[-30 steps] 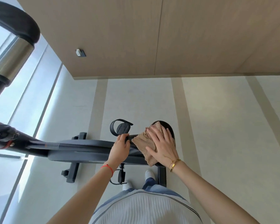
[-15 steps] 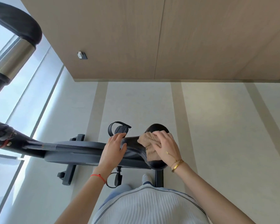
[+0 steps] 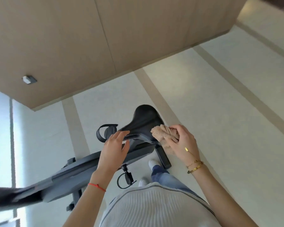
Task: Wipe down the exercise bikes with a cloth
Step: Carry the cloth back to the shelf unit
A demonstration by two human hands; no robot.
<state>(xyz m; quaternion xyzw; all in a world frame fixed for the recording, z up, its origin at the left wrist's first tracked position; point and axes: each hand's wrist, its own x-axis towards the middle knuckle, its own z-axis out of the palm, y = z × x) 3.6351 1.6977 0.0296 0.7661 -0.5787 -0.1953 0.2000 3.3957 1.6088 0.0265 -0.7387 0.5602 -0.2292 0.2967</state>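
Observation:
A dark grey exercise bike (image 3: pixel 82 169) stands below me, its frame running to the lower left. Its black saddle (image 3: pixel 143 122) points toward me with the nose at centre. My right hand (image 3: pixel 183 141) holds a bunched tan cloth (image 3: pixel 162 134) against the saddle's right side edge. My left hand (image 3: pixel 115 148) hovers at the saddle's nose, fingers spread and slightly curled, with nothing in it. One pedal with a strap (image 3: pixel 105 131) shows on the far side and another pedal (image 3: pixel 125 177) near my feet.
A wood-panelled wall (image 3: pixel 105 38) rises just behind the bike. The pale floor (image 3: pixel 220 112) with tan stripes stretches to the right. A window (image 3: pixel 0 128) fills the left edge. My white shoes (image 3: pixel 152 163) stand beside the bike's rear foot (image 3: pixel 162 158).
My right hand has slid the cloth from the saddle's top to its right side. My left hand has let go of the nose and opened. The view has tilted and swung right.

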